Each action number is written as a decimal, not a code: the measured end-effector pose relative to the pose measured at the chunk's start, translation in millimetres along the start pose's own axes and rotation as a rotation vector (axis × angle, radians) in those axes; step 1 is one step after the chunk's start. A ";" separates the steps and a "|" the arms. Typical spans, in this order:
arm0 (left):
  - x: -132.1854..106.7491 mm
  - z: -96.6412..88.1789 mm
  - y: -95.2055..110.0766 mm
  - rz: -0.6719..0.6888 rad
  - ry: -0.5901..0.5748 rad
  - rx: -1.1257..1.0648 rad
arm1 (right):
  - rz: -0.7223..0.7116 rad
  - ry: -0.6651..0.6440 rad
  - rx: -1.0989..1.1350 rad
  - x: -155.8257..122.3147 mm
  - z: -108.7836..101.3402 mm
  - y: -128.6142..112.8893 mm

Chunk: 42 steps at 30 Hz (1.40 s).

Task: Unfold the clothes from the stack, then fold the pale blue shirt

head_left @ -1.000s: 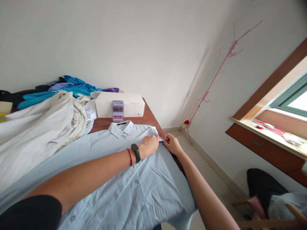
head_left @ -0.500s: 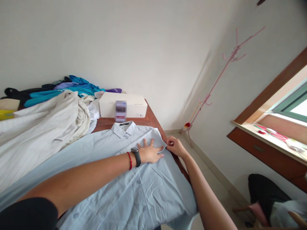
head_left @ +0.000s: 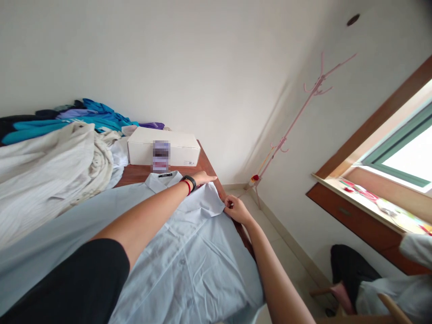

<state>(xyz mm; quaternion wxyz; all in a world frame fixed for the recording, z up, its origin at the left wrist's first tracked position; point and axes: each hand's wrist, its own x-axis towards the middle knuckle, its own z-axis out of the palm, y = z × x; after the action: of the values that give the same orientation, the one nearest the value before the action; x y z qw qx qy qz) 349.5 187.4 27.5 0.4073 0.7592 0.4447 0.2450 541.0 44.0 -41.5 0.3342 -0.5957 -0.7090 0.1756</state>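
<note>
A light blue button shirt [head_left: 189, 252] lies spread over the brown table [head_left: 205, 163], collar toward the far end. My left hand [head_left: 203, 178] reaches out flat, fingers stretched, over the shirt's far right shoulder near the table edge. My right hand [head_left: 234, 208] is closed, pinching the folded edge of the shirt's sleeve at the table's right side. A black watch and a red cord circle my left wrist.
A white box [head_left: 164, 147] stands at the table's far end. Cream garments [head_left: 47, 171] and blue clothes [head_left: 67, 119] are heaped on the left. A pink coat rack [head_left: 297, 117] leans in the corner. A seated person [head_left: 378, 281] is at lower right under the window sill.
My left hand has slid from pressing the shirt beside my right hand to reach farther toward the far shoulder. My right hand keeps its pinch on the sleeve edge.
</note>
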 end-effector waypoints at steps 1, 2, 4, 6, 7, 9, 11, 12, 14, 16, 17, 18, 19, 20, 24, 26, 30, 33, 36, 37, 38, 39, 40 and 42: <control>3.3 0.0 -1.7 -0.012 -0.026 -0.009 | 0.004 0.000 -0.003 -0.1 -0.4 -0.2; 6.1 0.8 -3.5 -0.020 -0.052 -0.008 | 0.008 0.000 -0.004 -0.1 -0.8 -0.1; 10.3 3.7 -7.6 -0.024 -0.090 -0.016 | 0.015 -0.001 0.006 0.0 -1.7 1.0; 13.3 6.7 -13.2 -0.027 -0.110 -0.034 | 0.031 0.019 0.033 0.6 -2.1 3.2; 14.5 8.0 -16.6 -0.029 -0.116 -0.044 | 0.047 0.042 0.050 1.0 -2.1 4.7; 16.6 10.0 -24.1 -0.033 -0.119 -0.065 | 0.094 0.098 0.084 1.8 -1.3 7.6; 18.8 11.9 -31.4 -0.038 -0.112 -0.082 | 0.144 0.137 0.133 2.6 0.1 9.6; 20.2 13.0 -34.7 -0.041 -0.104 -0.087 | 0.163 0.147 0.173 2.7 0.8 10.2; 23.2 15.6 -39.9 -0.047 -0.081 -0.089 | 0.189 0.160 0.271 2.7 1.9 10.4; 26.4 18.5 -43.3 -0.051 -0.057 -0.084 | 0.200 0.167 0.332 2.3 2.3 10.2; 27.9 19.9 -44.4 -0.053 -0.045 -0.080 | 0.200 0.168 0.331 2.2 2.3 10.1; 29.2 21.1 -45.4 -0.056 -0.035 -0.075 | 0.201 0.167 0.316 2.1 2.2 10.2; 30.4 22.1 -46.1 -0.059 -0.026 -0.071 | 0.204 0.166 0.299 2.2 2.2 10.3; 31.4 22.9 -46.7 -0.063 -0.018 -0.069 | 0.211 0.166 0.287 2.3 2.3 10.6; 32.8 23.8 -47.2 -0.083 -0.013 -0.103 | 0.247 0.165 0.315 2.4 2.3 10.4; 32.0 22.5 -46.1 -0.092 -0.023 -0.145 | 0.259 0.167 0.326 1.8 1.5 8.6; 28.5 15.5 -42.9 -0.082 -0.090 -0.276 | 0.281 0.176 0.342 0.2 -1.2 3.2; 26.8 9.1 -43.3 -0.064 -0.149 -0.387 | 0.282 0.181 0.356 -0.3 -1.1 1.7; 27.2 5.9 -47.3 -0.048 -0.193 -0.483 | 0.271 0.185 0.338 0.0 1.4 5.0; 27.6 5.8 -49.1 -0.044 -0.206 -0.509 | 0.265 0.184 0.327 0.2 2.4 6.8; 28.0 5.9 -50.8 -0.041 -0.219 -0.530 | 0.259 0.183 0.319 0.5 3.3 8.9; 28.3 6.4 -52.3 -0.039 -0.230 -0.546 | 0.253 0.183 0.315 0.7 4.0 10.9; 28.6 6.9 -53.6 -0.038 -0.238 -0.558 | 0.247 0.182 0.317 0.9 4.4 12.9; 28.8 8.4 -55.2 -0.036 -0.242 -0.571 | 0.227 0.180 0.331 1.1 4.8 16.5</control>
<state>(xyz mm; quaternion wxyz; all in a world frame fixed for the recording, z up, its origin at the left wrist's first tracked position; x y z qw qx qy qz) 343.4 224.3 -22.9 0.6586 0.6295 0.3196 0.2605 549.6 49.5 -55.3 0.4676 -0.6219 -0.5660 0.2724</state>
